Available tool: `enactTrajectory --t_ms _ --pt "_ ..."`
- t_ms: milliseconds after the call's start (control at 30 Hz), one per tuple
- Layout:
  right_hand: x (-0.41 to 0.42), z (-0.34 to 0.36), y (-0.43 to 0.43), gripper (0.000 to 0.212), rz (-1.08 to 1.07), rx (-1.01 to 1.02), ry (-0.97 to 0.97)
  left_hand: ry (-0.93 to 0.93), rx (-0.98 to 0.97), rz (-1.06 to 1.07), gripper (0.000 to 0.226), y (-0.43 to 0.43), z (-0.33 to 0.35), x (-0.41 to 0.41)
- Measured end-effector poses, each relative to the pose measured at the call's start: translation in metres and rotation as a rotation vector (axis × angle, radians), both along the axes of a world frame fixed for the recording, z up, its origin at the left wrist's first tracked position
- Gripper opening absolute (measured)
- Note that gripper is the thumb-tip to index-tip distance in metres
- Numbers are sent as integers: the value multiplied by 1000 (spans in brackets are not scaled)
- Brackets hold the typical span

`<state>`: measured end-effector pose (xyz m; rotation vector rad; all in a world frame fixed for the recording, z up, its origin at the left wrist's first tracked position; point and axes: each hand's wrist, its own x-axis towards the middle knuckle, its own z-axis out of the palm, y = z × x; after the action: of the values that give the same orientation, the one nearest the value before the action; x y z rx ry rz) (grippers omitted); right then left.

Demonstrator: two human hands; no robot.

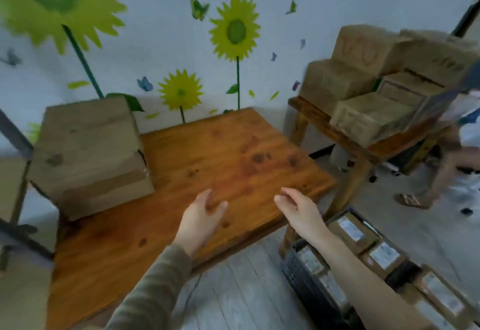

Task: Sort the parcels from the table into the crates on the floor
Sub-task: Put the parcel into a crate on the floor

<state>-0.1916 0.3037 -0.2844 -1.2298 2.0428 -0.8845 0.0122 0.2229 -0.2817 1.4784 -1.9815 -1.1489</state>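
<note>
A stack of brown cardboard parcels (89, 155) sits on the left side of the wooden table (233, 163). My left hand (201, 215) hovers over the table's near edge, fingers loosely spread and holding nothing. My right hand (296, 207) hangs beside it over the table's right corner, fingers relaxed and empty. A black crate (306, 277) stands on the floor at the lower right, holding several labelled parcels (381, 254).
A second wooden table (345, 137) at the right carries several more cardboard boxes (368, 116). Another person's legs (441, 174) stand beyond it. The wall behind has sunflower decals. Grey plank floor (233, 290) lies between me and the table.
</note>
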Motion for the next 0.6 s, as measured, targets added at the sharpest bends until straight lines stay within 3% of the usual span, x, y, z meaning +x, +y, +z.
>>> enactTrajectory --t_ms 400,600 --pt "74 38 -200 51 517 -85 46 -17 -114 547 63 -87 32 85" --pt "160 27 -287 58 590 -59 37 17 -171 837 45 -135 27 167"
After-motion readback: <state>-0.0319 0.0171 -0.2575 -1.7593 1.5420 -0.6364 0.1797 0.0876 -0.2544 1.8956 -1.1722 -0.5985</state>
